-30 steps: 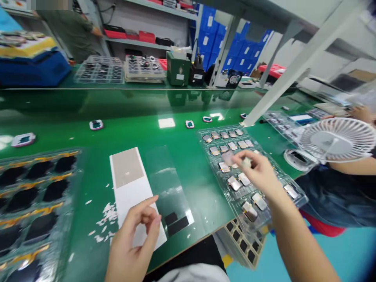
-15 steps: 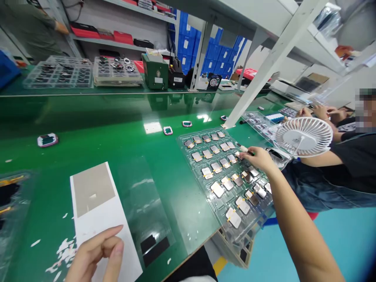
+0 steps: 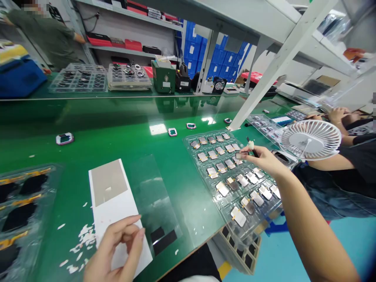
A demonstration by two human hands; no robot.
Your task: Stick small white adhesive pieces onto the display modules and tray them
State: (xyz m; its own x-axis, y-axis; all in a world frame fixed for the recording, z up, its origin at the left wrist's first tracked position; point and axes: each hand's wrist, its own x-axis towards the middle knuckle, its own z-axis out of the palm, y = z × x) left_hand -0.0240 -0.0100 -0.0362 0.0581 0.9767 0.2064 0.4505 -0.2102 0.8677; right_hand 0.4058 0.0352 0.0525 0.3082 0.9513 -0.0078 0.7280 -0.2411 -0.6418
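My right hand (image 3: 260, 157) is pinched on a small tool (image 3: 251, 145) with a white tip and dark shaft, just above the far right part of a clear plastic tray (image 3: 197, 166). Several small metallic pieces with yellow tabs (image 3: 238, 216) sit in the tray's rows. My left hand (image 3: 116, 248) hovers, fingers curled, over a white sheet (image 3: 101, 207) with a grey panel (image 3: 108, 182). A clear film (image 3: 149, 192) with black strips (image 3: 163, 241) lies beside the sheet. White paper scraps (image 3: 84, 239) are scattered left of my left hand.
A tray of black pieces (image 3: 20, 207) lies at the left on the green bench (image 3: 117, 145). A white fan (image 3: 311, 139) stands right of the tray, with a co-worker's hands (image 3: 337, 114) beyond it. A white post (image 3: 273, 70) rises behind the tray.
My head has turned, shifting the whole scene. My right hand has moved from over the tray's middle to its far edge, and the tool now stands more upright. My left hand stays above the sheet.
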